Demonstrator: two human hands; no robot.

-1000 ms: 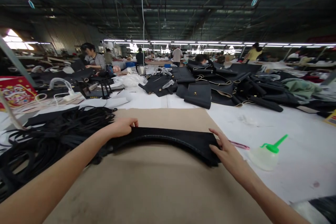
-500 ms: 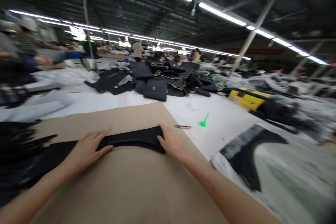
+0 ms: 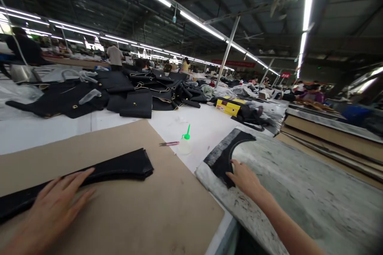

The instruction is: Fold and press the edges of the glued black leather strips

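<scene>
A stack of curved black pieces [image 3: 122, 167], leather or fabric, lies on a brown board [image 3: 143, 215]. My left hand [image 3: 61, 201] rests flat on the stack's left part, fingers stretched out and apart. Off to the right, another curved black piece [image 3: 221, 159] with a greyish, textured band lies on a grey, stained sheet [image 3: 287, 167]. Its inner edge is between the thumb and fingers of my right hand [image 3: 247, 181]; the fingertips are partly hidden against the dark material.
Pink-handled thread snips [image 3: 169, 143] and a bottle with a green nozzle [image 3: 187, 135] stand beyond the board. Further back are a heap of black bag parts [image 3: 134, 95] and a yellow box [image 3: 227, 106]. Brown sheets [image 3: 323, 143] are stacked at right. Several people work in the background.
My right hand has let go of the black stack's end and moved right to the other black piece. My left hand has slid left and toward me. The view has turned right.
</scene>
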